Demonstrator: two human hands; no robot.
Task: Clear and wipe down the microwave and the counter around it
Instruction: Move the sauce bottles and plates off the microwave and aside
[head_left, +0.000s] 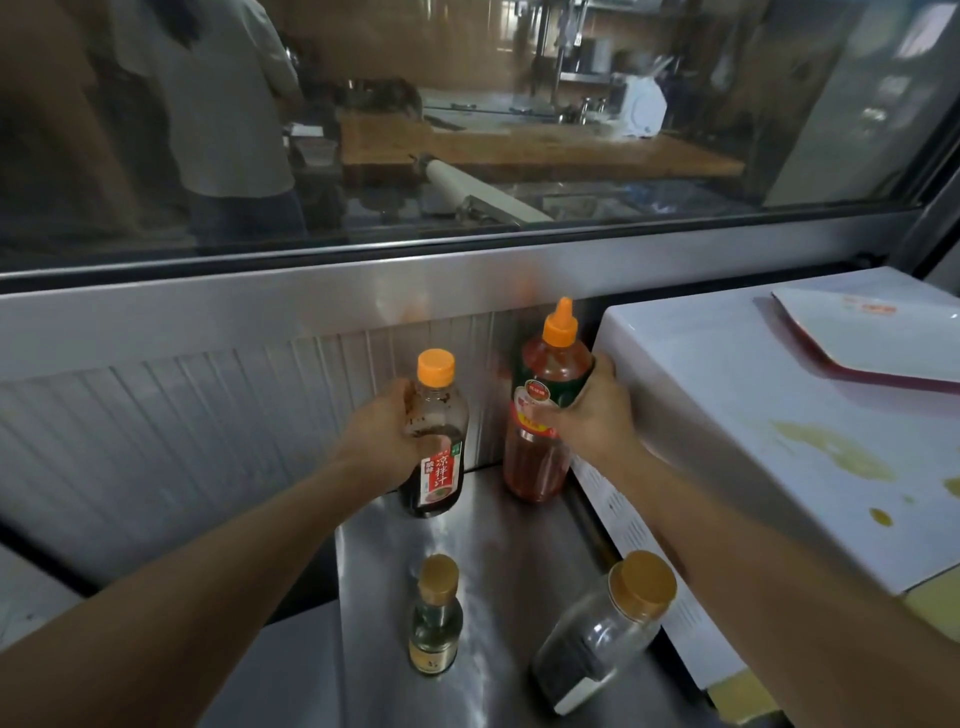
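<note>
1. Head view, grip: my left hand (387, 431) curls round the dark sauce bottle (435, 441) at mid-frame; my right hand (587, 410) wraps the red chili bottle (545, 405), just beside the microwave (727, 415) at the right.
2. Handling: the chili bottle looks nearly full, so probably heavy; I judge its waist the safest hold. The dark one is about half full, likely lighter, and smeared inside.
3. Lower frame: a small clear bottle (435, 618) and a leaning jar (602, 634) on the steel counter (498, 545) look like glass, so fragile.
4. Hard to see: my fingertips behind both bottles, and the microwave's door. Yellow stains (836, 454) and a tray (872, 332) sit on its top.
</note>
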